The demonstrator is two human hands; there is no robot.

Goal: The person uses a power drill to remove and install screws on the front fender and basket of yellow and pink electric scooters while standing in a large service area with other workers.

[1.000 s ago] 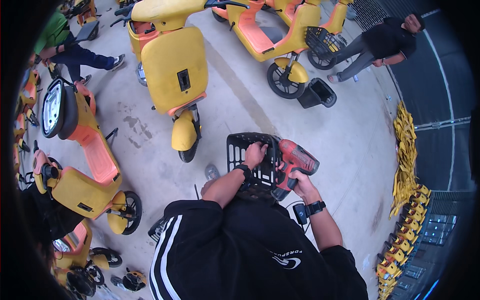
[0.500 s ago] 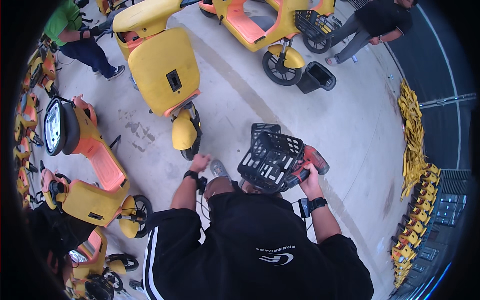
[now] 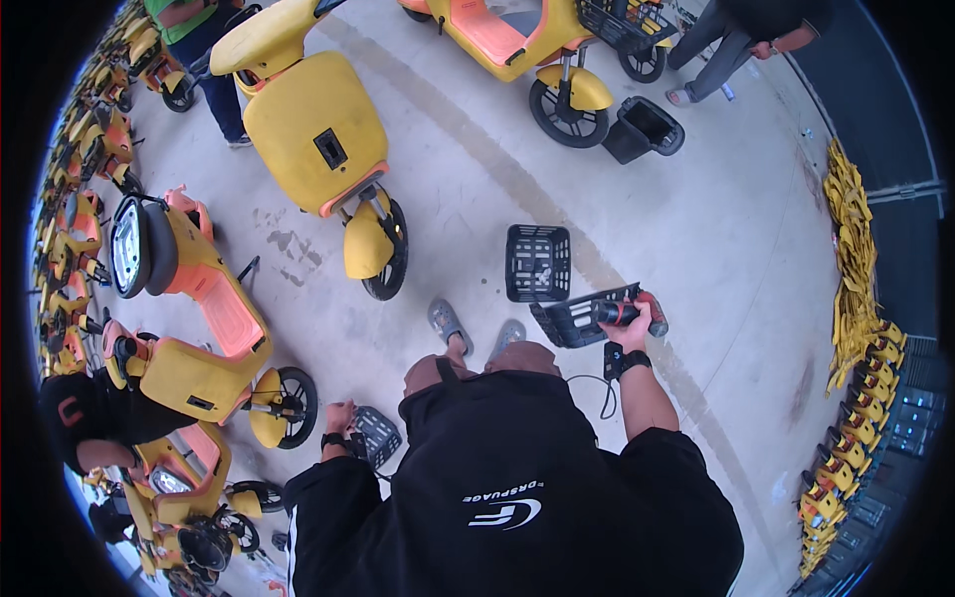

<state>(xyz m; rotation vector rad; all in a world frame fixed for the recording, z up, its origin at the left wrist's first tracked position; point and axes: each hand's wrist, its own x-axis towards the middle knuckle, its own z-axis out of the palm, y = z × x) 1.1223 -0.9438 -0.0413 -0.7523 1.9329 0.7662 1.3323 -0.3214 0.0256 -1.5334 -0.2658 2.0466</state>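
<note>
My right hand (image 3: 630, 330) is closed round a red and black cordless drill (image 3: 652, 313), out to the right of my knees. Against the drill's front is a tilted black slotted plastic basket (image 3: 569, 320); whether my fingers also grip it cannot be told. A second black basket (image 3: 538, 249) stands on the floor just beyond, its open top facing up. Low on the left, my left hand (image 3: 340, 418) is closed, and what it may hold is hidden. Right beside that wrist shows a dark grey slotted piece (image 3: 378, 434), partly covered by my arm.
Ahead to the left stands a yellow scooter (image 3: 316, 134), with another yellow and pink scooter (image 3: 204, 383) at my left. A black bin-like basket (image 3: 642, 129) lies by a farther scooter's wheel. Other people stand at upper left, upper right and left. Yellow parts (image 3: 848, 269) are heaped at right.
My left hand has moved down and left, away from the front scooter. The held drill and tilted basket have shifted right, uncovering the floor basket and my feet.
</note>
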